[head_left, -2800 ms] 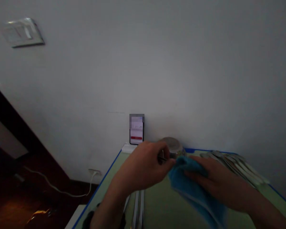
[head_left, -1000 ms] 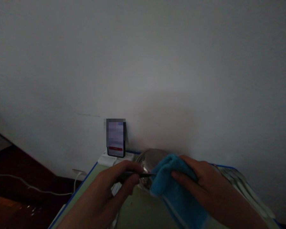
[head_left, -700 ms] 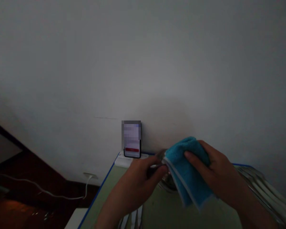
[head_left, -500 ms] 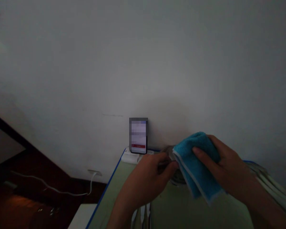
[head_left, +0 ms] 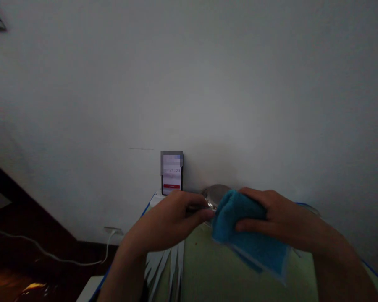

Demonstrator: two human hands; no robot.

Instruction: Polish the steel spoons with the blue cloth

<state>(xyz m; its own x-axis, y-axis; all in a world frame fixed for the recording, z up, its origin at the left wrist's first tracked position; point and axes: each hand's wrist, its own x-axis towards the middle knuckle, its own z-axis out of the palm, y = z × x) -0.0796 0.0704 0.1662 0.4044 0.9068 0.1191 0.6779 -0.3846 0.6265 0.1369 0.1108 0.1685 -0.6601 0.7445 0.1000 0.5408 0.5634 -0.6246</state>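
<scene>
My right hand (head_left: 264,218) grips a folded blue cloth (head_left: 255,247) with pale edging, the thumb lying across its front. To its left, the fingers of my left hand (head_left: 176,216) are closed in a pinch on a thin metal utensil (head_left: 197,207). The cloth covers the utensil's other end, so its exact kind cannot be made out. Just behind both hands sits a round, shiny metal dish (head_left: 220,192), partly hidden by the cloth. Several metal knives (head_left: 174,268) and forks (head_left: 153,264) lie beneath my left forearm.
A green tabletop (head_left: 204,272) with a blue edge stands against the grey wall (head_left: 208,84). At the back left a phone (head_left: 171,174) leans upright against the wall. A white cable (head_left: 50,253) runs to a wall socket (head_left: 113,230) below the table's left side.
My view has shifted, showing more of the round metal dish and the cutlery. The cloth has turned and bunched closer around the utensil; both hands keep their hold.
</scene>
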